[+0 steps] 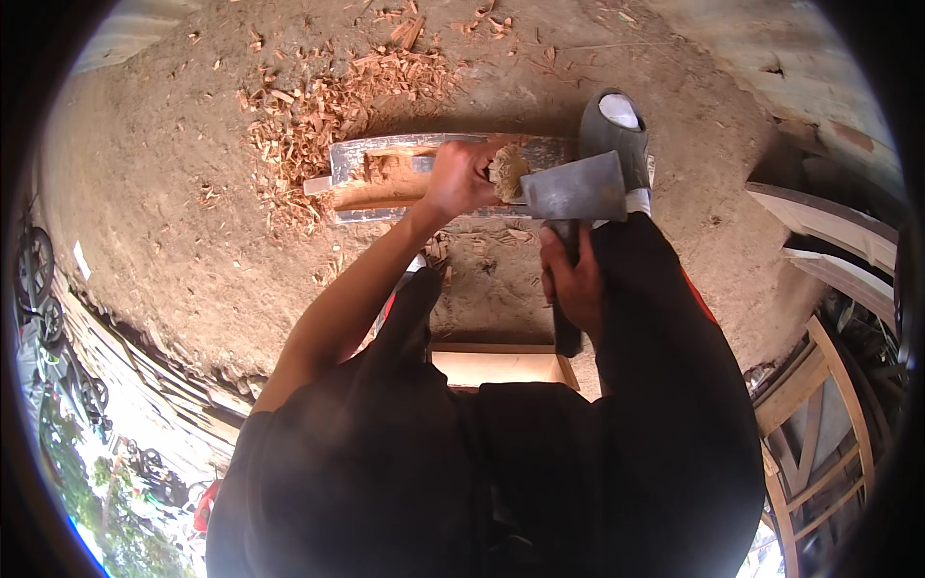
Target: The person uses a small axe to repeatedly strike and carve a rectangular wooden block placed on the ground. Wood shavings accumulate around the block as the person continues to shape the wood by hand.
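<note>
In the upper middle of the frame, the left hand [461, 178] is closed around a tool [508, 173] with a frayed top, over the hollowed wood block [358, 198]. The right hand [576, 281], right of centre, has its fingers wrapped on the handle of a hammer [578, 189]. Its head is close beside the tool; whether they touch, I cannot tell. Wood chips [318, 120] lie at upper left.

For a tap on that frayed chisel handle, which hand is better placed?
Probably the right hand: it grips the broad-headed striking tool, its head beside the frayed chisel handle. The left hand is occupied gripping the chisel over the hollowed wood.
</note>
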The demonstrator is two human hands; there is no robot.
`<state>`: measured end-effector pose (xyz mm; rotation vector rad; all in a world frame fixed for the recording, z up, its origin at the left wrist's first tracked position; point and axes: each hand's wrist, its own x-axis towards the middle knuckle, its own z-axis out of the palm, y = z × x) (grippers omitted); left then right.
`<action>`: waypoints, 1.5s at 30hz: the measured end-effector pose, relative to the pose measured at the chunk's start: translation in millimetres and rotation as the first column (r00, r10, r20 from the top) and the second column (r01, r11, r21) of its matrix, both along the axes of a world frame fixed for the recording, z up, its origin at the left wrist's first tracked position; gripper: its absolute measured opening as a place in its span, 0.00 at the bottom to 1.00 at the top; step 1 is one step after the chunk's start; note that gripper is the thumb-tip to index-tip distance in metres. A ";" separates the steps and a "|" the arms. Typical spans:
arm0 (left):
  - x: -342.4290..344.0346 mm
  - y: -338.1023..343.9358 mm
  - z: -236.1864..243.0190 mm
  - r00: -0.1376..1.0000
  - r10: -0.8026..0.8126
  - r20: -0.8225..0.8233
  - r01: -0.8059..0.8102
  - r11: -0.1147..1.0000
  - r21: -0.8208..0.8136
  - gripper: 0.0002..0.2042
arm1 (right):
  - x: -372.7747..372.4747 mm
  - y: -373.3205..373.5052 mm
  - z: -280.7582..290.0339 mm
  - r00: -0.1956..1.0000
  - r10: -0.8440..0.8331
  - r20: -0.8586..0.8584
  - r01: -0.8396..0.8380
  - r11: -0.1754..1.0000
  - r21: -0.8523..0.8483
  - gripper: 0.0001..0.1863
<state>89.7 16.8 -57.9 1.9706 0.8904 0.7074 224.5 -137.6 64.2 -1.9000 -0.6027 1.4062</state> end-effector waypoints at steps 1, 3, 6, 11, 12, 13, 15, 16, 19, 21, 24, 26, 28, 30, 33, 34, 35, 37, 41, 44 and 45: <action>-2.7 -1.9 1.1 1.000 0.012 -0.016 -0.012 1.000 0.009 0.28 | 3.3 6.0 7.6 0.996 -0.043 -0.077 0.044 0.999 0.005 0.13; -3.4 -1.8 -2.8 1.000 -0.008 -0.002 0.008 1.000 -0.027 0.28 | -4.6 16.6 18.2 0.982 -0.148 -0.120 0.157 0.985 0.076 0.14; -3.8 -0.7 -3.7 1.000 -0.023 0.019 0.023 1.000 -0.008 0.29 | 6.5 5.1 -16.6 0.991 0.083 0.109 -0.090 0.995 0.052 0.12; -2.0 -0.8 7.2 0.999 -0.011 -0.039 0.010 1.000 -0.009 0.29 | -12.0 26.4 20.2 0.978 -0.163 -0.130 0.168 0.985 0.026 0.11; -3.3 -0.8 5.5 0.999 -0.010 -0.049 0.010 1.000 -0.015 0.29 | -17.7 26.3 17.3 0.967 -0.213 -0.138 0.224 0.972 0.073 0.12; -4.4 -0.5 4.7 0.998 -0.010 -0.058 0.009 1.000 -0.021 0.29 | -14.0 23.8 15.0 0.993 -0.059 -0.106 0.061 0.998 0.019 0.13; -6.6 -1.0 -0.4 0.996 -0.031 -0.086 0.032 0.999 0.016 0.29 | 0.6 22.4 11.6 0.993 -0.030 -0.110 0.023 0.998 -0.064 0.12; -7.2 -0.8 -1.7 0.994 -0.041 -0.097 0.045 0.999 0.031 0.29 | 3.5 23.8 11.7 0.994 -0.016 -0.109 0.004 0.994 -0.109 0.12; -2.3 1.4 0.0 0.999 0.028 -0.039 -0.027 1.000 0.012 0.30 | -11.6 24.3 10.1 0.985 -0.141 -0.096 0.142 0.990 0.006 0.11; -3.1 2.3 2.1 1.000 0.013 0.023 -0.013 1.000 0.004 0.30 | -16.2 21.1 4.3 0.996 -0.064 -0.054 0.065 0.998 0.016 0.12; -2.8 2.1 4.8 1.000 -0.003 -0.001 0.003 1.000 -0.026 0.31 | 7.7 24.8 11.9 0.976 -0.136 -0.168 0.109 0.981 -0.163 0.12; -6.4 1.9 5.5 0.999 -0.001 -0.041 -0.001 0.999 -0.049 0.32 | 2.5 21.9 2.1 0.978 -0.144 -0.149 0.142 0.990 -0.025 0.13; -6.8 6.9 2.0 0.999 0.000 -0.047 -0.003 0.999 -0.048 0.33 | -12.3 23.3 -1.8 0.980 -0.177 -0.094 0.183 0.981 0.058 0.12; -5.3 4.3 0.5 1.000 0.011 -0.009 -0.011 0.999 -0.036 0.34 | -3.4 19.7 -4.8 0.994 -0.066 -0.083 0.064 0.998 -0.027 0.12; -5.2 3.3 -3.0 1.000 0.011 -0.003 -0.011 0.999 -0.044 0.35 | 7.6 28.4 9.6 0.975 -0.130 -0.182 0.123 0.991 -0.048 0.12; -7.9 2.5 -3.8 1.000 0.014 -0.016 -0.015 0.999 -0.049 0.35 | -0.4 28.4 5.8 0.973 -0.155 -0.171 0.158 0.987 0.001 0.13; -12.4 1.5 -4.3 0.999 0.015 -0.037 -0.016 0.999 -0.037 0.36 | -11.5 27.4 -0.3 0.970 -0.181 -0.162 0.191 0.980 0.050 0.13; -9.7 4.6 -1.4 0.999 -0.007 -0.046 0.006 1.000 -0.020 0.37 | -18.3 24.9 -2.9 0.989 -0.121 -0.084 0.127 0.989 0.069 0.13; -3.3 3.7 5.2 0.986 -0.067 -0.151 0.053 0.994 -0.098 0.35 | 9.8 28.4 12.1 0.985 -0.100 -0.141 0.087 0.992 -0.094 0.12; -16.3 0.6 -1.7 0.985 0.007 -0.171 -0.018 0.998 -0.063 0.35 | -15.2 31.7 -1.5 0.976 -0.179 -0.124 0.192 0.976 0.099 0.12; -12.7 0.7 -4.7 0.994 0.011 -0.105 -0.015 0.999 -0.039 0.34 | -18.0 30.1 -5.8 0.991 -0.117 -0.062 0.123 0.987 0.107 0.13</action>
